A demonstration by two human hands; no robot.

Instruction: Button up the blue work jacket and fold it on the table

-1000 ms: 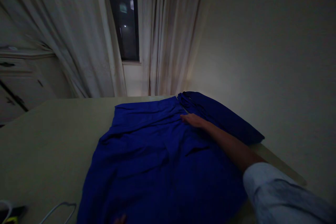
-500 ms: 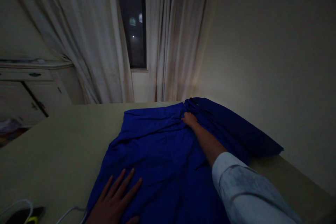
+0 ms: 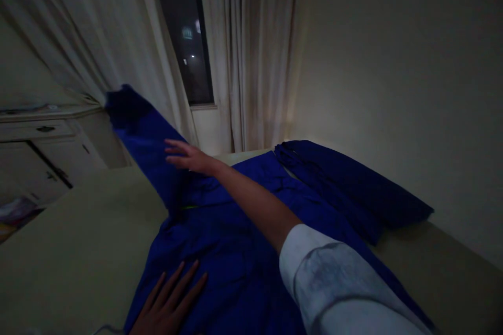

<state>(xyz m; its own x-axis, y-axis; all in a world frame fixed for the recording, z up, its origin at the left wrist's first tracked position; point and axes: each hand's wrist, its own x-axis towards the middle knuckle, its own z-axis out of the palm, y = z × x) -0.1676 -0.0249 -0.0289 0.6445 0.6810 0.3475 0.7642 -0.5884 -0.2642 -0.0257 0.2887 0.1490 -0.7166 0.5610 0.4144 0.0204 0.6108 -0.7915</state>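
Note:
A blue garment (image 3: pixel 231 251), which looks like a long-sleeved shirt, is spread over a pale flat surface (image 3: pixel 90 230). Its left sleeve (image 3: pixel 143 133) is raised and slightly blurred, reaching out toward the far left. My right hand (image 3: pixel 190 158) is stretched across in front of that sleeve, fingers apart and gripping nothing; whether it touches the cloth I cannot tell. The right sleeve (image 3: pixel 353 183) lies out to the right. My left hand (image 3: pixel 167 301) rests flat on the garment's near left part with its fingers spread.
Behind the surface hang long pale curtains (image 3: pixel 263 63) on both sides of a dark window (image 3: pixel 183 26). A white cabinet (image 3: pixel 63 149) stands at the far left. The wall (image 3: pixel 393 73) runs along the right. Part of a white cable (image 3: pixel 108 328) shows at the bottom left.
My right hand has moved left from the garment's far right part and its fingers have opened. The left sleeve has swung up and outward to the left. My left hand stays flat.

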